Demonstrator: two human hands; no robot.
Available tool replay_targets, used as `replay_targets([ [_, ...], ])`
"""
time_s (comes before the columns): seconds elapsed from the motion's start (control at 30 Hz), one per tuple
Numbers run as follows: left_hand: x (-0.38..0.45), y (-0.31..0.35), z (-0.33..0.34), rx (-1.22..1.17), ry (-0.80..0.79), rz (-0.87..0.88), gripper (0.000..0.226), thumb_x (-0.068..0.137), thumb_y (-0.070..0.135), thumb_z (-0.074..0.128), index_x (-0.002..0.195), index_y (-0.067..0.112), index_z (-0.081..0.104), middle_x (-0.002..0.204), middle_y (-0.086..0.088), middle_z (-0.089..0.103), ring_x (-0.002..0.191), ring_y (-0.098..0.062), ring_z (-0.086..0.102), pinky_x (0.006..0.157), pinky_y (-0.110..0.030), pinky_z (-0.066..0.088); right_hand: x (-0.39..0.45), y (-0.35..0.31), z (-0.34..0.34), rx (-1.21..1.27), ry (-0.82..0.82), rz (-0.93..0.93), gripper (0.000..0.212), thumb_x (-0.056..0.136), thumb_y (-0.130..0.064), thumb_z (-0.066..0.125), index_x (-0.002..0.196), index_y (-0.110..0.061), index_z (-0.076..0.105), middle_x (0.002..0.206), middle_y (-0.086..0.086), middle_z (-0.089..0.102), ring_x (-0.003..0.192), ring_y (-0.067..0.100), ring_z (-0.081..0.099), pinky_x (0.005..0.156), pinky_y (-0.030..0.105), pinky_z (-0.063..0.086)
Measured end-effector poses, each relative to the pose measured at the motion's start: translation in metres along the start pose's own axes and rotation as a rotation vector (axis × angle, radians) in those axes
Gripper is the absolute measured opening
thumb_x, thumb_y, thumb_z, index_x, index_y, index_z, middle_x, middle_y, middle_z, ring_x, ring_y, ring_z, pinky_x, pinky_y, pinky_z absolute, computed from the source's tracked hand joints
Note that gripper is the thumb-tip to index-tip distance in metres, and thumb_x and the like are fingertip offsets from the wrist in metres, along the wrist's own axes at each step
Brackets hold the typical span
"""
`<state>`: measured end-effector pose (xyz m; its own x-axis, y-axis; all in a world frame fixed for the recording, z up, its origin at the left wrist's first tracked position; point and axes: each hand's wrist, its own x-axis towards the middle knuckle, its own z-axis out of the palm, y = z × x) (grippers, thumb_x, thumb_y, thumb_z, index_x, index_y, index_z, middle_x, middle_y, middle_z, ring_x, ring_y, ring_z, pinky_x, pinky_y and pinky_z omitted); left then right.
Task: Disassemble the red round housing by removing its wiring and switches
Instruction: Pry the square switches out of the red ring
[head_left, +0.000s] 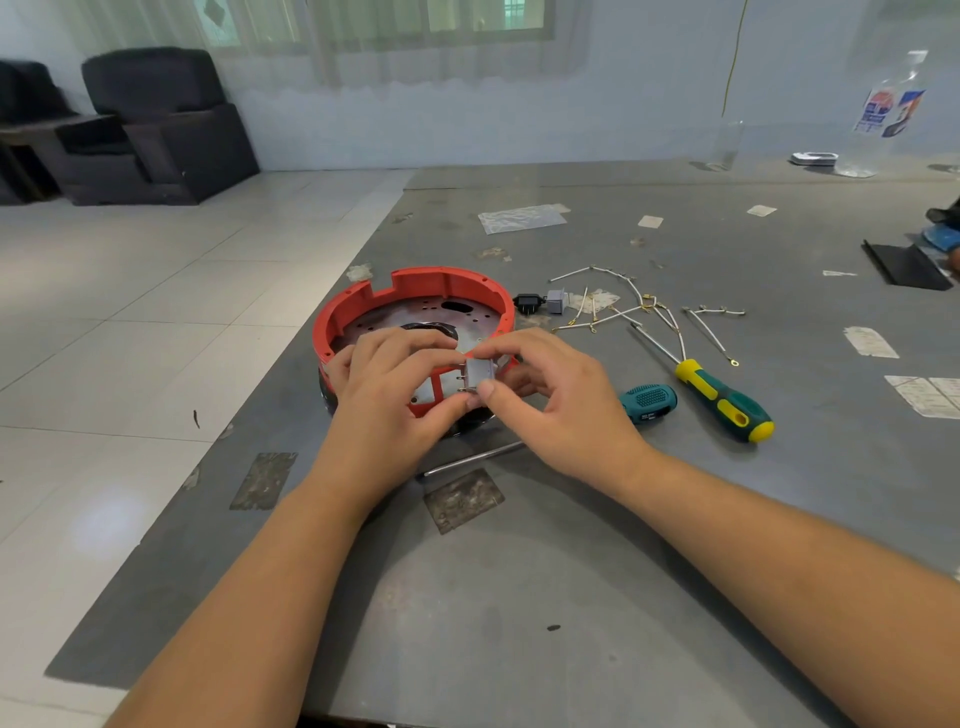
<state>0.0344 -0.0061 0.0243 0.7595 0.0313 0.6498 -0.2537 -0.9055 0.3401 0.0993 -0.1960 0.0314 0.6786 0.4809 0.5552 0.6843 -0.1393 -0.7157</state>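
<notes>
A grey, scuffed tabletop fills the near part of a pale-tiled room, with a dark armchair far off against the wall. The red round plastic housing sits on the tabletop directly beneath and behind the fingers, its metal floor plate showing inside the rim. The left hand curls over the housing's near wall, and the right hand meets it there; the fingers of both pinch a small grey rectangular switch with metal prongs on its left side, held at the near rim beside a square opening. Beyond the right fingers lie a small black plug part and another grey switch block, just beside the housing. Further right of the fingers spreads a tangle of white wires with brass terminals, a green and yellow screwdriver, and a stubby teal handle. A thin metal rod lies just below the wrists.
</notes>
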Motion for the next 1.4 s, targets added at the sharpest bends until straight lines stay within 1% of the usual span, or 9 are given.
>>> replay_targets([
  [0.1,0.001,0.001,0.001,0.016,-0.014,-0.003,0.036,0.086,0.047,0.074,0.115,0.026,0.076,0.129,0.009,0.065,0.128,-0.020,0.051,0.103,-0.047,0.031,0.003,0.003,-0.010,-0.071,-0.094,-0.048,0.036,0.089,-0.019,0.079,0.124,-0.017,0.069,0.111,-0.005,0.065,0.092,0.010,0.068,0.082,0.019,0.055],
  [0.23,0.001,0.001,0.001,-0.007,-0.039,-0.026,0.042,0.086,0.048,0.073,0.125,0.031,0.070,0.132,0.012,0.062,0.131,-0.012,0.048,0.105,-0.037,0.026,0.012,0.007,-0.021,-0.105,-0.093,-0.033,0.032,0.088,-0.019,0.080,0.118,-0.016,0.073,0.106,-0.002,0.069,0.090,0.011,0.067,0.082,0.019,0.054],
  [0.37,0.001,-0.004,0.004,0.033,-0.054,-0.081,0.039,0.094,0.039,0.073,0.131,0.030,0.065,0.135,0.011,0.061,0.132,-0.010,0.044,0.109,-0.033,0.018,0.036,0.022,-0.042,-0.123,0.050,0.187,0.019,0.086,-0.027,0.081,0.102,-0.029,0.073,0.093,-0.017,0.069,0.081,-0.005,0.065,0.076,0.009,0.049],
  [0.47,0.001,-0.006,0.008,0.076,-0.068,-0.091,0.036,0.096,0.036,0.072,0.130,0.029,0.066,0.131,0.009,0.064,0.130,-0.011,0.045,0.107,-0.030,0.015,0.060,0.046,-0.058,-0.266,0.077,0.339,0.020,0.087,-0.030,0.078,0.106,-0.026,0.072,0.090,-0.019,0.067,0.077,-0.010,0.062,0.067,-0.001,0.039],
  [0.7,0.001,-0.009,0.013,0.057,-0.039,-0.091,0.036,0.093,0.043,0.061,0.128,0.032,0.067,0.119,0.015,0.067,0.122,-0.007,0.045,0.103,-0.027,0.015,0.108,0.086,-0.061,-0.606,-0.082,0.426,0.025,0.088,-0.029,0.074,0.110,-0.017,0.071,0.102,0.000,0.068,0.104,0.021,0.063,0.090,0.032,0.050],
  [0.93,-0.001,-0.010,0.015,0.058,-0.015,-0.089,0.035,0.092,0.042,0.063,0.126,0.034,0.067,0.110,0.026,0.057,0.117,-0.005,0.045,0.100,-0.026,0.015,0.120,0.102,-0.043,-0.750,-0.094,0.404,0.019,0.085,-0.031,0.077,0.099,-0.018,0.074,0.111,0.009,0.063,0.099,0.026,0.059,0.078,0.028,0.042],
  [1.07,-0.001,-0.010,0.016,0.053,-0.019,-0.102,0.034,0.094,0.037,0.070,0.128,0.033,0.067,0.110,0.023,0.060,0.116,-0.006,0.045,0.100,-0.026,0.015,0.118,0.102,-0.040,-0.832,-0.122,0.411,0.019,0.087,-0.036,0.073,0.102,-0.025,0.070,0.114,0.005,0.066,0.105,0.027,0.063,0.085,0.037,0.054],
  [1.27,0.000,-0.008,0.014,0.066,-0.033,-0.109,0.036,0.095,0.037,0.071,0.131,0.032,0.068,0.115,0.013,0.070,0.116,-0.007,0.045,0.099,-0.025,0.014,0.114,0.093,-0.048,-0.780,-0.168,0.405,0.027,0.088,-0.038,0.070,0.111,-0.024,0.069,0.118,0.005,0.065,0.108,0.025,0.062,0.092,0.042,0.054],
  [1.4,0.000,-0.008,0.013,0.079,-0.039,-0.119,0.037,0.095,0.035,0.074,0.131,0.033,0.068,0.116,0.012,0.072,0.116,-0.010,0.049,0.099,-0.026,0.015,0.098,0.074,-0.057,-0.715,-0.124,0.320,0.023,0.090,-0.039,0.070,0.105,-0.023,0.072,0.106,0.000,0.068,0.099,0.020,0.064,0.088,0.040,0.055],
])
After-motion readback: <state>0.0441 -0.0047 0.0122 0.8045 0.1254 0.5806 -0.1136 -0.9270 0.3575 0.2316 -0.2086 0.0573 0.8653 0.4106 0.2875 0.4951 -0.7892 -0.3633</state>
